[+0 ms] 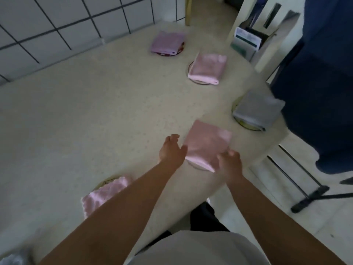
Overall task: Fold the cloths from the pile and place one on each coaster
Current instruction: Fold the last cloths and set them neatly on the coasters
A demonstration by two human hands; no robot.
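A folded pink cloth (207, 143) lies on a round coaster (196, 165) near the table's front right edge. My left hand (172, 150) is beside the cloth's left edge, fingers relaxed, thumb touching or nearly touching it. My right hand (230, 163) rests at the cloth's near right corner with loosely bent fingers, holding nothing that I can see. Other folded cloths sit on coasters: a lilac one (168, 43), a pale pink one (208, 68), a grey one (257, 109) and a light pink one (105, 194) partly behind my left forearm.
The beige table (95, 121) meets a tiled wall (57, 25) at the back left. A holder with leaflets (246, 41) stands at the back right. A dark blue chair (315, 92) is right of the table. A crumpled grey thing (13, 259) shows at the bottom left corner.
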